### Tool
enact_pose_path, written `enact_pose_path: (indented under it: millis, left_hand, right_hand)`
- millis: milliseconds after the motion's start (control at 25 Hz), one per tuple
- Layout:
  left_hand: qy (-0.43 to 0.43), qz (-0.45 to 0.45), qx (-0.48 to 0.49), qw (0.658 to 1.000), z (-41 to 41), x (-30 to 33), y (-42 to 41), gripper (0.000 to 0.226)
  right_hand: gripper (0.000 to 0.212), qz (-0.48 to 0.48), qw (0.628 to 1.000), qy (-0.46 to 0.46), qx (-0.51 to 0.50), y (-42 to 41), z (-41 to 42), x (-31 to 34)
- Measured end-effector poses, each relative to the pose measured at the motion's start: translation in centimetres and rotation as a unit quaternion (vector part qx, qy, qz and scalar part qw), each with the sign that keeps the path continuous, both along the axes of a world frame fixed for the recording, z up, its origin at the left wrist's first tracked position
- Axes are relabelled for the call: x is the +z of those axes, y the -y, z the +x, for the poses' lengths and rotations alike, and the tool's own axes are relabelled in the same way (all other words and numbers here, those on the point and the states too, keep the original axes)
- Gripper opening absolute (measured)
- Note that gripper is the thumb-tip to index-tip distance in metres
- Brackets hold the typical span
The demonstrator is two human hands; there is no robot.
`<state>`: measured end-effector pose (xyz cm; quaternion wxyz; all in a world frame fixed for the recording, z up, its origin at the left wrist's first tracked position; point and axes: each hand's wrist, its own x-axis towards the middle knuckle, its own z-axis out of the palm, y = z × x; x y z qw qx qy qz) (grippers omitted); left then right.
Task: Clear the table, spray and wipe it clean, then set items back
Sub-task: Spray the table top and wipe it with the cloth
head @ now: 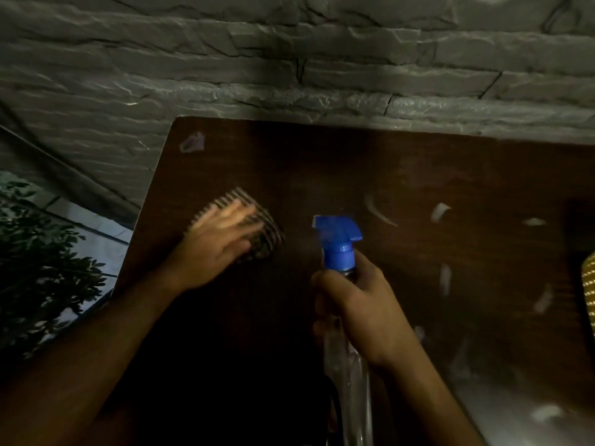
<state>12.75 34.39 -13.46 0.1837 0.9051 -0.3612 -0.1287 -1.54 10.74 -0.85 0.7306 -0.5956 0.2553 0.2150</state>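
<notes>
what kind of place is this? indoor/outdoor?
Hard to say; probably a home patio or balcony. A dark wooden table stands against a grey stone-clad wall, with leafy plant foliage and pale tiling beside it to the left. Lighting is dim.

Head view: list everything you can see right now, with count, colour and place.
table: one, dark brown wood, fills the centre and right, against the wall
cloth: one, dark-and-light striped, on the table's left part under the left hand
spray bottle: one, clear body with blue trigger head, upright over the table's middle
pale scraps: several, whitish, scattered over the table's right half; one more near the far left corner; what they are is unclear
stone wall: one, grey, behind the table
leafy plant: one, green, lower left beside the table
yellow patterned thing: one, at the right edge, cut off
left hand: flat on the cloth, blurred
right hand: grips the bottle's neck
</notes>
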Motion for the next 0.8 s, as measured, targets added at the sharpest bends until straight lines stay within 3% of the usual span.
enact_pose_path:
  millis: [80,160,240,320,360,400,480,600,680,800]
  left_hand:
    - [0.001,0.022,0.119,0.993,5.8,0.5,0.9,0.044]
    - [0.004,0.061,0.145,0.987,6.6,0.7,4.5,0.045]
    - [0.012,0.033,0.056,0.998,0.4,0.1,5.6,0.050]
    - [0.015,0.004,-0.083,0.996,-7.4,-0.3,2.4,0.052]
    - [0.007,-0.007,-0.102,0.995,-8.6,-0.1,-0.1,0.050]
    - [0.001,-0.014,-0.084,0.996,-7.6,0.0,-2.0,0.051]
    - [-0.005,0.005,0.044,0.999,-1.5,-0.2,-3.4,0.054]
    - [0.024,0.049,0.169,0.984,5.3,0.1,1.3,0.048]
    - [0.032,0.031,0.132,0.990,0.9,-0.5,4.9,0.046]
    - [0.020,-0.016,-0.025,0.999,-10.4,-0.8,2.6,0.053]
  right_hand:
    - [0.025,-0.008,1.000,0.002,-0.002,0.0,-0.1,-0.1]
    - [0.024,-0.013,1.000,0.010,-0.009,0.0,0.0,0.0]
    - [0.024,-0.004,1.000,0.015,-0.002,-0.4,-0.5,0.2]
    - [0.026,0.005,1.000,0.019,0.009,-0.2,-1.2,0.3]
    - [0.027,0.009,1.000,0.012,0.005,0.0,-1.5,0.1]
    - [0.029,0.012,1.000,0.003,0.000,0.3,-1.6,-0.1]
    - [0.032,0.003,1.000,-0.003,-0.001,0.3,-1.4,-0.1]
    - [0.028,-0.006,1.000,0.019,-0.004,-0.6,-1.0,0.2]
    - [0.026,-0.006,1.000,0.026,0.004,-1.0,-1.4,0.4]
    - [0.028,0.013,0.999,0.019,0.026,-0.7,-2.8,0.7]
